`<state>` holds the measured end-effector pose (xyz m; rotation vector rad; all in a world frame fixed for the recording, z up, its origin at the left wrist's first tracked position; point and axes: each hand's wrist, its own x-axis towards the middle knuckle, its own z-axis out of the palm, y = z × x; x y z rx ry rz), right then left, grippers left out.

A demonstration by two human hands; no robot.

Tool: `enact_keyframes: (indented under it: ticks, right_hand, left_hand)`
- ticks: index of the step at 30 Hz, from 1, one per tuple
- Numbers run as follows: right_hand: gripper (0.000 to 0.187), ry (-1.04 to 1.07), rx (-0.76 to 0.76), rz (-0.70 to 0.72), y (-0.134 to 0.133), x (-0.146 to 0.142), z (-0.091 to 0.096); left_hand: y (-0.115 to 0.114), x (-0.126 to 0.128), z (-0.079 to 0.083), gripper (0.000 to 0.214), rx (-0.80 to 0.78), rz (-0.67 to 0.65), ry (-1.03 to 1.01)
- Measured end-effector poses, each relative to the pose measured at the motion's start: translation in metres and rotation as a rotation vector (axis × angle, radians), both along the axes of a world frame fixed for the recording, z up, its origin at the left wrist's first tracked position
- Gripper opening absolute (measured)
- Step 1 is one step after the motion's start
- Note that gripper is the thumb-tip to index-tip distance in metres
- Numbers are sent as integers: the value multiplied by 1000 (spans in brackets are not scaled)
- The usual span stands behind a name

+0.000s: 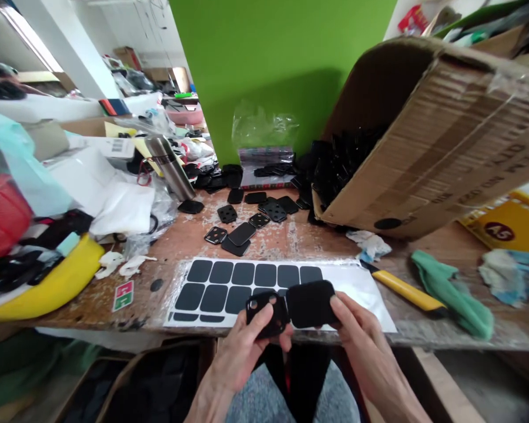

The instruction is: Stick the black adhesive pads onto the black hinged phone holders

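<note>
My left hand (pixel 247 346) pinches a black square plastic plate with round holes (pixel 264 311) near the table's front edge. My right hand (pixel 357 335) grips a black rounded-square pad (pixel 311 302) right beside that plate, their edges touching. Both sit just above a white backing sheet (pixel 370 288) that carries rows of black rounded-square stickers (pixel 242 274). More black plates (pixel 242 226) lie scattered on the wooden table (pixel 291 238) behind the sheet.
A tilted cardboard box (pixel 445 135) spills black parts at the right. A yellow utility knife (pixel 405 289) and a green cloth (pixel 454 294) lie right of the sheet. A steel flask (pixel 171 167), plastic bags and clutter fill the left. A green wall (pixel 273 59) stands behind.
</note>
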<state>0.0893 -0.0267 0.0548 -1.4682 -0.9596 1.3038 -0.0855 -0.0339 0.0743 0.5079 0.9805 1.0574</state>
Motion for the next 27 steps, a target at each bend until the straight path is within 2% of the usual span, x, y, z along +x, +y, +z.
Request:
enact_keyframes:
  ticks: [3, 5, 7, 10, 14, 18, 20, 24, 27]
  right_hand:
    - [34, 407, -66, 164, 10, 0, 13]
    - [31, 506, -82, 191, 13, -2, 16]
    - [31, 521, -97, 139, 12, -3, 12]
    - [37, 494, -104, 13, 6, -7, 1]
    - [35, 371, -6, -69, -1, -10, -5]
    - [41, 194, 57, -31, -3, -8, 1]
    - [43, 262, 30, -8, -3, -8, 4]
    - [41, 457, -68, -47, -2, -11, 2]
    - [40, 445, -82, 18, 0, -9, -3]
  left_hand:
    - [-1, 0, -6, 23, -43, 54, -168]
    - [1, 2, -8, 24, -53, 74, -180]
    - [3, 3, -7, 23, -71, 102, -146]
    - [7, 3, -4, 22, -142, 217, -83]
    - [6, 0, -4, 26, -167, 280, -23]
    - [5, -2, -7, 27, -120, 270, 13]
    - [6, -2, -6, 25, -114, 268, -20]
    - [8, 1, -2, 23, -134, 335, -82]
    - [7, 0, -2, 19, -165, 364, -105]
